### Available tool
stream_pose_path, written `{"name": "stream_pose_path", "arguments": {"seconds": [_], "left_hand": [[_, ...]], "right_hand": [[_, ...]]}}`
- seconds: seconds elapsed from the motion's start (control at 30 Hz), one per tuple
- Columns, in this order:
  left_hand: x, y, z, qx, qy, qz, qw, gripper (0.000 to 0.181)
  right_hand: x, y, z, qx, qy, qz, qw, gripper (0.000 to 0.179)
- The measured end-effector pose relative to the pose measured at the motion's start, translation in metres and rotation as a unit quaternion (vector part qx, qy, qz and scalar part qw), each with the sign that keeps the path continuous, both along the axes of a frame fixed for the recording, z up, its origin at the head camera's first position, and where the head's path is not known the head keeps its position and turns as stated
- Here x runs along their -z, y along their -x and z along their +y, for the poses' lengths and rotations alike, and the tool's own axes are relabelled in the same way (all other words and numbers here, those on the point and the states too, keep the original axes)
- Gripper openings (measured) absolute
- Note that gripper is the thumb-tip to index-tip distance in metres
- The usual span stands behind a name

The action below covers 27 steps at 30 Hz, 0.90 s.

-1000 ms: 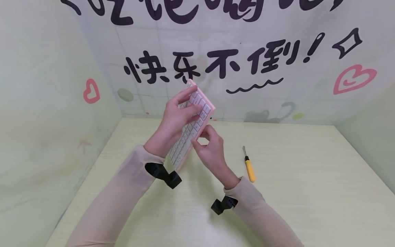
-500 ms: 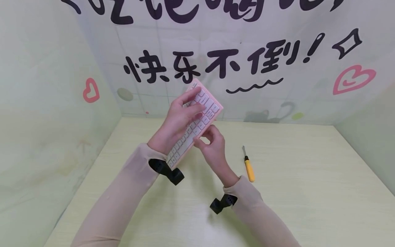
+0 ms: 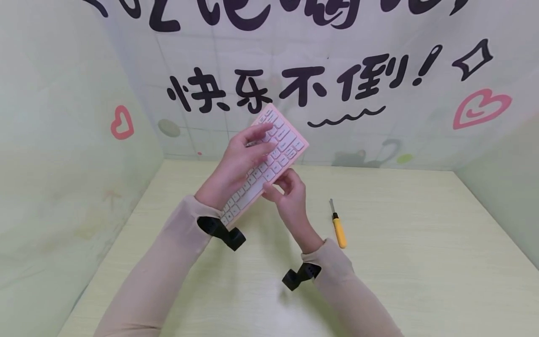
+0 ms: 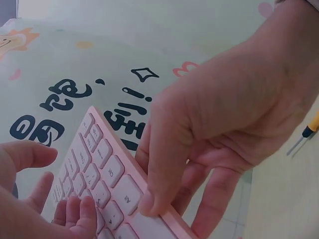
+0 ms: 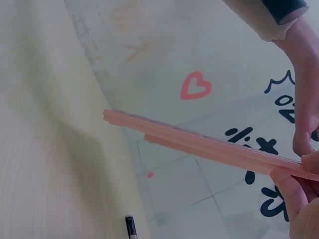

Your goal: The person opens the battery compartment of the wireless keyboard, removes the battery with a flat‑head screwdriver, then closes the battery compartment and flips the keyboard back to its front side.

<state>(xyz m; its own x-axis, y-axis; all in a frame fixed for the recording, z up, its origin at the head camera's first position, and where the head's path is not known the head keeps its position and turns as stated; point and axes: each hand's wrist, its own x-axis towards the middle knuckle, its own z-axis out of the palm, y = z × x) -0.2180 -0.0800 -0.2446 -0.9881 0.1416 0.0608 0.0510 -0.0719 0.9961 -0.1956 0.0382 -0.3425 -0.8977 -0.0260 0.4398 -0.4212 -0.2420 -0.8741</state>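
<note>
A pink keyboard with white keys is held up above the table, slanting, its key side facing me. My right hand pinches its lower long edge. In the left wrist view the right thumb lies on top, close to the Alt key, with the other fingers partly hidden behind the board. My left hand lies over the key side with loosely bent, spread fingers close over the keys. Edge-on in the right wrist view, the keyboard shows a raised strip along its underside.
A screwdriver with a yellow handle lies on the pale table, right of the right hand. A slim dark rod-like thing shows low in the right wrist view. Printed walls enclose the back and sides.
The keyboard has turned so that more of its key side faces me, and its upper end has shifted right. The right hand keeps its pinch; the left stays over the keys.
</note>
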Motion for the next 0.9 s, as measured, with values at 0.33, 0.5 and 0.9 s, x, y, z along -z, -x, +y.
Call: {"name": "stream_pose_path", "arguments": {"seconds": [0.33,0.5,0.9], "left_hand": [[0.019,-0.002,-0.03,-0.023,0.074,-0.014,0.9969,0.038],[0.031,-0.004,-0.042,-0.034,0.093,-0.024,0.9948,0.038],[0.06,-0.01,-0.073,-0.068,0.111,-0.048,0.9903,0.033]], "right_hand": [[-0.006,0.0,0.003,-0.009,0.034,-0.028,0.999,0.034],[-0.007,0.001,0.006,-0.008,0.04,-0.035,0.9986,0.034],[-0.011,0.002,0.008,0.005,0.067,-0.039,0.997,0.028]]}}
